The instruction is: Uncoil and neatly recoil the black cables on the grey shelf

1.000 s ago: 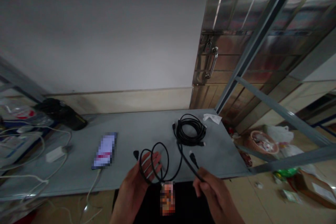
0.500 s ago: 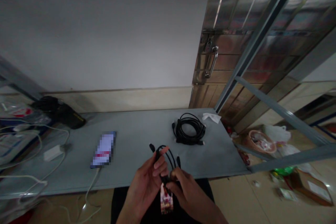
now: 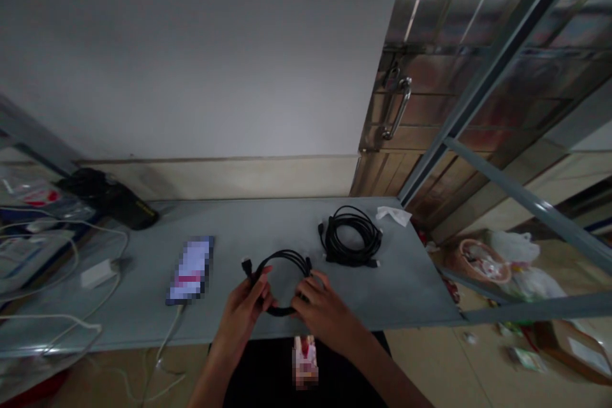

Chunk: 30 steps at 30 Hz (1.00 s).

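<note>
A black cable [image 3: 283, 254], looped into a ring, is held between my two hands over the front part of the grey tabletop [image 3: 248, 220]. My left hand [image 3: 246, 306] grips the ring's left side, with a plug end [image 3: 247, 266] sticking up past the fingers. On the other side my right hand [image 3: 318, 306] is closed round the ring, and another end shows just above its fingers. Farther back and to the right lies a larger coil of black cable [image 3: 351, 261] with several plug ends, touched by neither hand.
At left are a phone [image 3: 191, 268] with a charging cord, a white adapter [image 3: 99, 274], loose white cords and a black bottle-shaped object [image 3: 129, 204]. A crumpled tissue [image 3: 394, 215] lies near the right end. A grey metal post [image 3: 497, 64] rises there. A basket [image 3: 482, 261] stands beyond.
My hands have moved apart and forward. The cable, bunched between them before, is now spread as an open ring. The view has shifted slightly.
</note>
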{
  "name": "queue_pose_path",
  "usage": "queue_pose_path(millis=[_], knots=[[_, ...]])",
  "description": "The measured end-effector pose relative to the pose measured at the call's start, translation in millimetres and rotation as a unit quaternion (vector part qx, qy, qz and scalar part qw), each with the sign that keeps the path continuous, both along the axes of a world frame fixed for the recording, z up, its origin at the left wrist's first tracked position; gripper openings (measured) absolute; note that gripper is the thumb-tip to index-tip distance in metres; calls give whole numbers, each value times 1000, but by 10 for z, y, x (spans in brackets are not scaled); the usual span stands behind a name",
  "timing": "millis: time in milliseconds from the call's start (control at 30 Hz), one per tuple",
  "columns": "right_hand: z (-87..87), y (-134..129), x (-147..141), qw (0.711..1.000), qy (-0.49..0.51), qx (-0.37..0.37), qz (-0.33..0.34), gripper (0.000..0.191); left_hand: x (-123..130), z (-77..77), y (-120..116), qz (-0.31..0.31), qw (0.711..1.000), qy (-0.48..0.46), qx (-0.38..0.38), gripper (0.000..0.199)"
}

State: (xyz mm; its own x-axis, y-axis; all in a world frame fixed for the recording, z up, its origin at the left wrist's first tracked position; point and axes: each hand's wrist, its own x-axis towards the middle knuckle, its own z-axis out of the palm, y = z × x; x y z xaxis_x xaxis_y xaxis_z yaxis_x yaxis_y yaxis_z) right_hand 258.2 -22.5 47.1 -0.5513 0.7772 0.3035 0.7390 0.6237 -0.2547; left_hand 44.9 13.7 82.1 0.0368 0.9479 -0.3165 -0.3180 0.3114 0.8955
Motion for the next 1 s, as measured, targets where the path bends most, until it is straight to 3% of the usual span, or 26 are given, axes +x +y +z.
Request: queue_pose_path(millis=[100,200,300,367,433,500,600,700,867,1000], knots=[[-107,181,-14,1000,14,-12,-20,12,-124,-114,116,32,993,112,27,75],[-198,343,-30,999,32,-20,-30,14,-233,-166,198,22,973,226,38,70],[-279,491,-56,998,42,-26,-37,16,-298,-230,227,25,958,283,46,76],[-328,582,-80,998,45,-31,-43,15,-319,-301,215,65,944,316,72,87],[-368,660,-105,997,49,-36,-49,14,-330,-380,186,116,911,372,136,95],[-396,719,-127,997,52,-40,-51,14,-332,-453,157,130,858,441,230,87],[-413,758,-153,996,60,-46,-42,20,-312,-544,150,55,782,510,355,56],[-407,740,-160,996,69,-52,-28,23,-274,-641,212,-49,738,529,415,38],[-332,612,-33,993,107,-49,-22,29,-277,-793,377,-144,715,535,427,33],[-214,472,347,986,149,-5,-80,32,-355,-873,464,-124,710,545,429,40]])
